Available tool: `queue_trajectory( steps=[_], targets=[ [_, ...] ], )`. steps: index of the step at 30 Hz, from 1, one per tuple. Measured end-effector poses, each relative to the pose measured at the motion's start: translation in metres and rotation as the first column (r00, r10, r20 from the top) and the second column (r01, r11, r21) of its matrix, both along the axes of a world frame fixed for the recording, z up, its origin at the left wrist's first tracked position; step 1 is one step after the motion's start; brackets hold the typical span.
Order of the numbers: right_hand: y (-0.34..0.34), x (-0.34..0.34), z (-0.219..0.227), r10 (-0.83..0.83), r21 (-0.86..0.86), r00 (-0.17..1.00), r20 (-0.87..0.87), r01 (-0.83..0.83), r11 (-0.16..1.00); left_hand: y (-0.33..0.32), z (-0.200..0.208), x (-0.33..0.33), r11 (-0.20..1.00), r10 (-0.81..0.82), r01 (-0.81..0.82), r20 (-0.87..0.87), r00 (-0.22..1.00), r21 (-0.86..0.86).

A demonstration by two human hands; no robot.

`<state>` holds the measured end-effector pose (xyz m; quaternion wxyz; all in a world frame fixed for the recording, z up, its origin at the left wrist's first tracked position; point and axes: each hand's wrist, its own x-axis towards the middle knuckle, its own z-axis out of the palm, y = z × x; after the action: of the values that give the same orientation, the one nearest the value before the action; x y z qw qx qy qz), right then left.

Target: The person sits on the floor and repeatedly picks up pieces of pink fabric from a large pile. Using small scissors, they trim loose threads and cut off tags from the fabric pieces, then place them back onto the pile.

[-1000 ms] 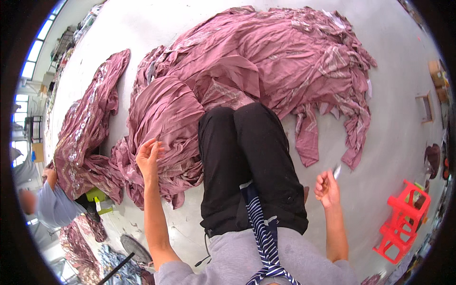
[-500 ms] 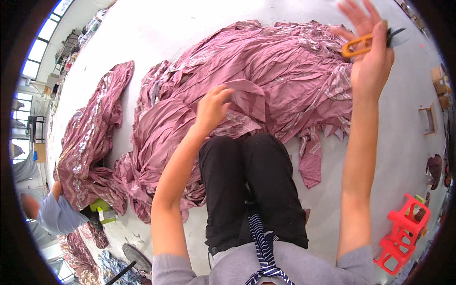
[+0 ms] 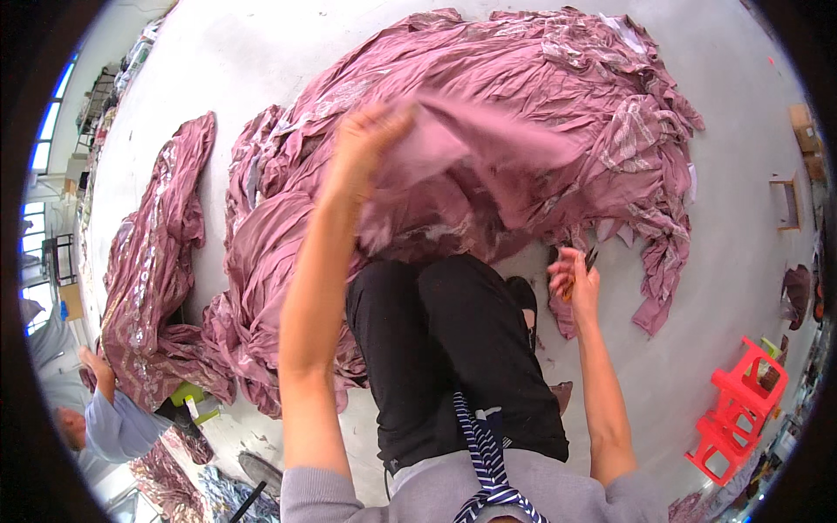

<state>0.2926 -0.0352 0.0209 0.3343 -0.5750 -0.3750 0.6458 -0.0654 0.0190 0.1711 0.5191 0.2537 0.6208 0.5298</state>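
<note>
A large heap of crumpled mauve-pink fabric (image 3: 296, 222) with whitish patterned bands spreads over the floor before my knees. My left hand (image 3: 370, 144), blurred by motion, is closed on part of this fabric and holds it up above the heap; the lifted part stretches rightward, also blurred. Just right of my knees, my right hand (image 3: 579, 283) is closed around small orange-handled snips (image 3: 592, 258). Their dark blade tips point up and away from me, and the fingers hide most of the handle. A hanging end of the fabric lies beside this hand.
A separate strip of mauve fabric (image 3: 166, 235) lies on the left. Another person (image 3: 118, 423) in a light blue top reaches toward its near end. Red plastic stools (image 3: 737, 410) stand at the right, with a wooden frame (image 3: 785, 205) farther off.
My left hand has taken hold of the fabric and lifted it. My right hand, with the snips, has come from the far right back toward my knees. The heap's right side has spread outward.
</note>
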Motion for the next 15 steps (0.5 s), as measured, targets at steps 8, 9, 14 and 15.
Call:
queue_trajectory(
  steps=[8, 9, 14, 15],
  targets=[
    [0.03, -0.085, 0.032, -0.283, -0.086, 0.866, -0.412, 0.272, 0.958, -0.136, 0.083, -0.003, 0.924, -0.298, 0.362, -0.357, 0.885, 0.125],
    [0.032, -0.084, 0.027, -0.374, -0.173, 0.812, -0.447, 0.332, 0.927, -0.155, 0.09, 0.007, 0.908, -0.374, 0.417, -0.37, 0.851, 0.043],
    [0.061, -0.058, -0.003, -0.541, -0.209, 0.755, -0.369, 0.5, 0.84, -0.224, 0.076, 0.03, 0.629, -0.61, 0.777, -0.642, 0.465, -0.034],
    [0.076, -0.052, -0.021, -0.544, -0.12, 0.813, -0.205, 0.531, 0.839, -0.231, 0.076, 0.029, 0.593, -0.621, 0.805, -0.649, 0.44, -0.022]
  ],
)
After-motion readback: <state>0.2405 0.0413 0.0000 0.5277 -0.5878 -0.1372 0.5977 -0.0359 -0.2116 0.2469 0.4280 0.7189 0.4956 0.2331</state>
